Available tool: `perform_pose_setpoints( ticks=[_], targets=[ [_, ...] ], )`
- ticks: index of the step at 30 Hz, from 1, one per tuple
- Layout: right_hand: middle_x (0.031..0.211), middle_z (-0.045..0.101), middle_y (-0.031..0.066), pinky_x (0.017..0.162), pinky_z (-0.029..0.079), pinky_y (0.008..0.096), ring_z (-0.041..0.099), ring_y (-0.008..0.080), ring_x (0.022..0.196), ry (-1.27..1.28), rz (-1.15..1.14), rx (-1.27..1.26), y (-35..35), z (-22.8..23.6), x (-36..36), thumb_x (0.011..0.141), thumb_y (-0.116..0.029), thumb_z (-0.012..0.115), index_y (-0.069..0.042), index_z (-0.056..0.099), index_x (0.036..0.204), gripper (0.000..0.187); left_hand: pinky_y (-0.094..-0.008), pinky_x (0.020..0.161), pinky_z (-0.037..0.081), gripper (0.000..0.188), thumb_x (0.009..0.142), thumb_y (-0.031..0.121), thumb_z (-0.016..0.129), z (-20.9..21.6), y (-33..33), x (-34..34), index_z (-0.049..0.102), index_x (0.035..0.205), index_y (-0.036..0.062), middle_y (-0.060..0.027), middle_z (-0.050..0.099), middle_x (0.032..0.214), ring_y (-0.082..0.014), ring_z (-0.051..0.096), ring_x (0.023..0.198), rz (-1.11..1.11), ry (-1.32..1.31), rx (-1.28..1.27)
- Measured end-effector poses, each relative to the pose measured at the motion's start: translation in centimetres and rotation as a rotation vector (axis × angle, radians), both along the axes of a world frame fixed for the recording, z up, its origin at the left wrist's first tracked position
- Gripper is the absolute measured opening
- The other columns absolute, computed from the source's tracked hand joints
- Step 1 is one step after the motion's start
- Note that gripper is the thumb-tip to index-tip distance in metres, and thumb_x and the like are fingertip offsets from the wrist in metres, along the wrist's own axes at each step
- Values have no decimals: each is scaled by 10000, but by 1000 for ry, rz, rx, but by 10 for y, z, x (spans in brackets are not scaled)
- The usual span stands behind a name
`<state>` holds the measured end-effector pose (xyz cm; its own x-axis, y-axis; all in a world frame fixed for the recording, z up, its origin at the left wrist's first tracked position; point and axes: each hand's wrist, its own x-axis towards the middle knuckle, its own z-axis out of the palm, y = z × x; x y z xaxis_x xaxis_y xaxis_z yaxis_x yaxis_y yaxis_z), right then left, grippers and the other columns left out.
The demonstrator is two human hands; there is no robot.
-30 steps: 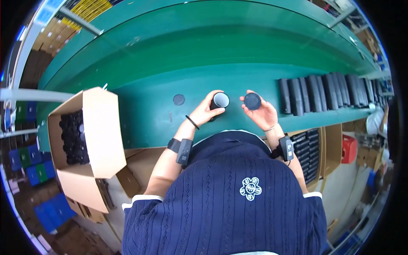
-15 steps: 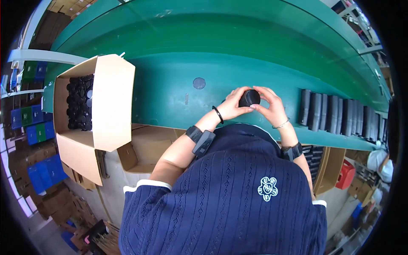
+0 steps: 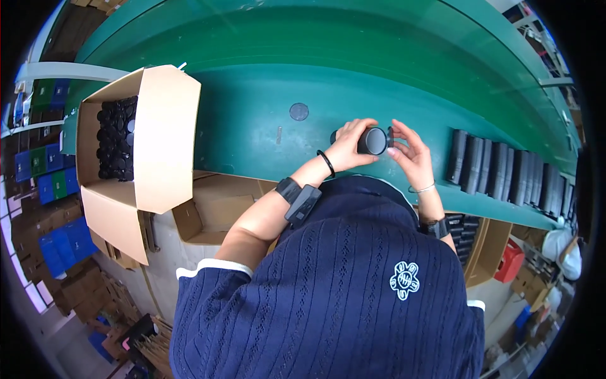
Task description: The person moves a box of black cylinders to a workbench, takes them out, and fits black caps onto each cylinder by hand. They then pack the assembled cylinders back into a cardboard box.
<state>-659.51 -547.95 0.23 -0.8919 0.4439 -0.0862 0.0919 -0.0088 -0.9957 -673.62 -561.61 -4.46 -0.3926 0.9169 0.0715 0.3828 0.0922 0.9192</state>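
Left hand [image 3: 346,151] holding black cylinder [image 3: 374,141], right of the grey disc [image 3: 298,112]

Landmark: the grey disc, lying flat on the green bench [image 3: 246,120].

Grip. The left fingers are wrapping firmly round the cylinder, to the right of the disc and nearer the person. Its round dark end is pointing away from the disc. Whether the cylinder is touching the bench: cannot tell.

The right hand [image 3: 415,161] is hovering just past that end, farther right of the disc. Its fingers are curving apart from the thumb, and a small dark piece [image 3: 390,137] is showing at the fingertips. Whether they are pinching it: cannot tell.

Writing. The navy top [image 3: 303,290], on the person's side of the disc, is bearing a white flower-shaped emblem [image 3: 404,280] with linework inside. Blue and green crates [image 3: 58,188], far left of the disc, are showing small pale patches, too small to read.

Surroundings. Left of the disc, an open carton [image 3: 165,139] is holding many round black pieces [image 3: 115,139]. Well to its right, dark tubes [image 3: 502,165] are lining the bench side by side.
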Motion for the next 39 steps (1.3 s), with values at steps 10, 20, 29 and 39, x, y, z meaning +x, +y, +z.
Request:
perform_pose_setpoints(
  ticks=[10, 20, 29, 39],
  targets=[
    [1273, 417, 261, 855, 487, 353, 527, 330, 1046, 382, -8, -1144, 17, -14, 17, 848, -249, 597, -4, 298, 1355, 638, -337, 919, 410, 701, 658, 207, 805, -3, -1, -2, 413, 1221, 63, -112, 485, 1150, -224, 491, 1081, -18, -151, -55],
    [1215, 527, 111, 862, 474, 337, 532, 216, 1065, -19, 21, 59, 10, 6, 6, 714, -44, 714, -46, 540, 1206, 522, -379, 940, 382, 671, 649, 205, 797, 6, 0, -1, 451, 1205, 60, -129, 488, 1143, -298, 473, 1092, -45, -68, -15],
    [1129, 577, 120, 884, 451, 363, 538, 297, 1037, -32, 143, 674, -1, 13, -12, 633, -22, 720, -51, 581, 1122, 509, -435, 981, 303, 834, 590, 456, 790, 5, -4, -2, 424, 1238, 78, -151, 484, 1182, -345, 423, 1136, -86, 19, -73],
    [1139, 585, 114, 880, 448, 353, 548, 294, 1027, -10, 132, 734, -5, 10, -10, 608, 33, 683, -47, 596, 1107, 512, -442, 954, 310, 706, 726, 531, 673, -6, 0, 0, 441, 1206, 68, -159, 497, 1128, -345, 435, 1088, -62, 4, -69]
  ],
)
